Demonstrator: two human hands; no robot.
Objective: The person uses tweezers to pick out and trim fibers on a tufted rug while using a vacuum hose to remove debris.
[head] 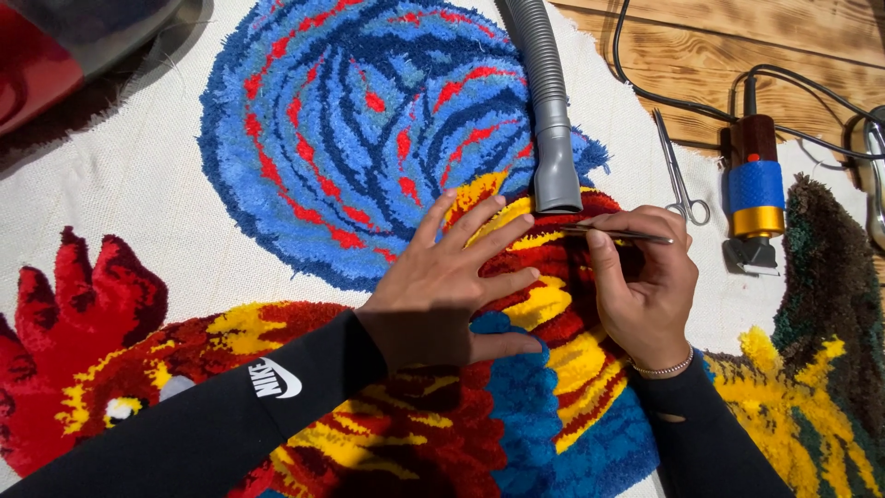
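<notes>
While pinched — tweezers (616,234) near hose nozzle (556,175)

Bright, hard sunlight from above; crisp dark shadows under left hand (442,286); sharp focus throughout, slight wide-angle bending at edges.

The tufted rug (369,138) swirls blue with red streaks, meeting red-and-yellow bands, beside a grey hose (551,120).
</notes>
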